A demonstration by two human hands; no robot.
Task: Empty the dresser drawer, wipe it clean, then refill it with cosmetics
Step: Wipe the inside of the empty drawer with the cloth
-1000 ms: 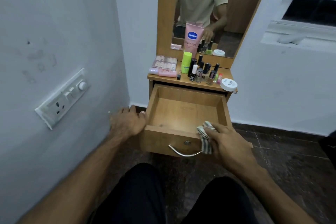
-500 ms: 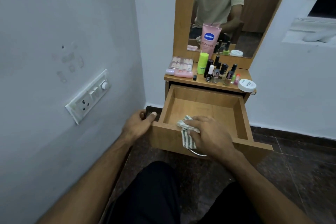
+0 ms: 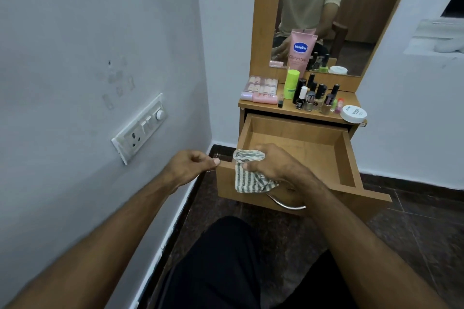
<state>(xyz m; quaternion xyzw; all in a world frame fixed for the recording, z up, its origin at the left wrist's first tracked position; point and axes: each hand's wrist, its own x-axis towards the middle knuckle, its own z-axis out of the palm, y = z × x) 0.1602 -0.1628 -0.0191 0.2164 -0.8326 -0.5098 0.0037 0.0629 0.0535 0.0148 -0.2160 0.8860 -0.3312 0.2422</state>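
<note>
Shifted leftward along the front edge since the earlier frame, the striped cloth [image 3: 247, 173] stays bunched in the right hand [image 3: 273, 165]. Empty drawer [image 3: 349, 158]: wiping step. Left hand [image 3: 190, 165] pinches its corner. Next: sweep the floor; cosmetics [image 3: 313, 98] wait above.

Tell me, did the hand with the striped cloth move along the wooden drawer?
Yes. The right hand holding the striped grey-and-white cloth slid leftward along the front edge of the open wooden drawer, from above the curved metal handle toward the left corner.
</note>
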